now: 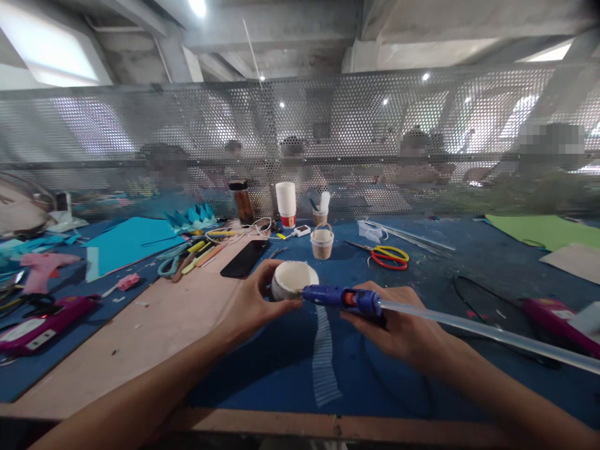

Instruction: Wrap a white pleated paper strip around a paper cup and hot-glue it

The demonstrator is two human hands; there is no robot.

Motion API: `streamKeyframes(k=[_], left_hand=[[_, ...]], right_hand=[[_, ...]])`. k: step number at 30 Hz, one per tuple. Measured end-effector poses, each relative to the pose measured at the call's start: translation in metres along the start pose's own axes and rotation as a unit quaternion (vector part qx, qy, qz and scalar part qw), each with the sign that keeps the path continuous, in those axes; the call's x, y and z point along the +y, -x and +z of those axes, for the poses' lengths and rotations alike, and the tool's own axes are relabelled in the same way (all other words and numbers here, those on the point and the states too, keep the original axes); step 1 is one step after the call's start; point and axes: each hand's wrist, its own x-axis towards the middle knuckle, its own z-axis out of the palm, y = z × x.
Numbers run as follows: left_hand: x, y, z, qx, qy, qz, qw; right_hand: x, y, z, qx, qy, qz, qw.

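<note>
One rear cup (pixel 320 219) holds items (pixel 325 201); left fingers (pixel 285 307) grip a pale cup (pixel 291 277), right fingers (pixel 364 327) a glue gun (pixel 328 295).

Rm btw scissors (pixel 392 257) & blk cable (pixel 454 286); basket (pixel 322 245) blocks fwd of cup (pixel 291 278).

Left hand (pixel 255 299) cupped, right hand (pixel 399 331) curled

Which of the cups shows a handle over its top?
The cup nearest the scissors: a handle arches above it. The cup in the left hand and the stack show none.
</note>
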Motion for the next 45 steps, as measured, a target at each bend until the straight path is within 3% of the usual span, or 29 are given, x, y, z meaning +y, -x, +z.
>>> streamKeyframes(k=[17, 26, 35, 45], left_hand=[[0.0, -0.001, -0.002, -0.006, -0.01, -0.004, 1.0], [0.003, -0.001, -0.004, 0.008, 0.006, -0.026, 1.0], [-0.001, -0.001, -0.005, 0.018, 0.022, -0.04, 0.999], [0.001, -0.001, -0.004, 0.003, 0.019, -0.04, 0.999]], right_hand=[[0.001, -0.002, -0.002, -0.026, -0.026, 0.068, 0.997], [0.008, 0.002, 0.008, 0.096, 0.007, 0.033, 0.995], [0.001, 0.0, 0.003, 0.038, -0.011, 0.025, 0.999], [0.001, 0.0, 0.003, 0.031, -0.011, 0.031, 0.999]])
